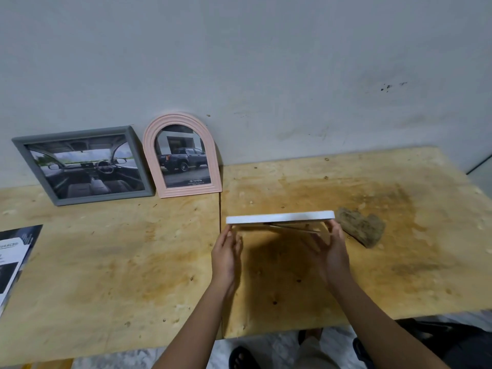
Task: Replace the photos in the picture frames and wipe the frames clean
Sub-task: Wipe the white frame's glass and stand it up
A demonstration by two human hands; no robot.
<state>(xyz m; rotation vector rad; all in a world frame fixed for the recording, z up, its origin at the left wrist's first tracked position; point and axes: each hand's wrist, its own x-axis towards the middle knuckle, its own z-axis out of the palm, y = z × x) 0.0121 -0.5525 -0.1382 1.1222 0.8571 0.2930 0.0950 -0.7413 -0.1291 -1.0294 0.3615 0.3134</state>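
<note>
A white picture frame (280, 217) is held edge-on above the plywood table (106, 262), its stand flap hanging loose underneath. My left hand (226, 251) grips its left end and my right hand (331, 249) grips its right end. A grey frame (18, 145) with a car-interior photo and a pink arched frame (150, 134) with a pickup-truck photo lean on the wall at the back left. A brownish cloth (362, 226) lies on the table just right of the white frame.
Printed brochure pages (13, 254) lie at the table's left edge. A seam (221, 206) runs between the two plywood boards. My feet in dark sandals (243, 358) show below the front edge, with a dark object (452, 339) at lower right.
</note>
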